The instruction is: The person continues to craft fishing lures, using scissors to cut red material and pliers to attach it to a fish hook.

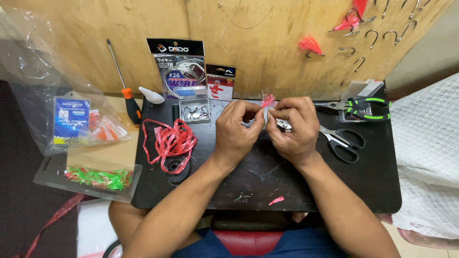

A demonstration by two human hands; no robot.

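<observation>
Between the two hands, just above the black table (373, 191), a small pink feathered lure (268, 100) sticks up from the fingertips. The left hand (236, 131) is curled nearly closed, thumb and forefinger pinched at the base of the tuft; the right hand (294, 129) is likewise closed into a pinch right beside it, and whether it grips the lure itself or a fine thread or hook shank cannot be told, since the fingers hide that part. The lure looks very light and soft at its plume, which would crush or fray if squeezed, so the firm place to hold is the bound base, where something stiff and probably sharp likely sits; it is small enough to slip from dry fingers. Just beyond the right hand lie black-handled scissors (342, 143), and further out on that side green-and-black pliers (366, 107). Outward of the left hand lies a loose tangle of red ribbon (172, 141), limp and easily snagged, and a small clear box of hooks (194, 111) sits just past that hand's knuckles. Near the wrists lies a stray pink scrap (276, 200).
</observation>
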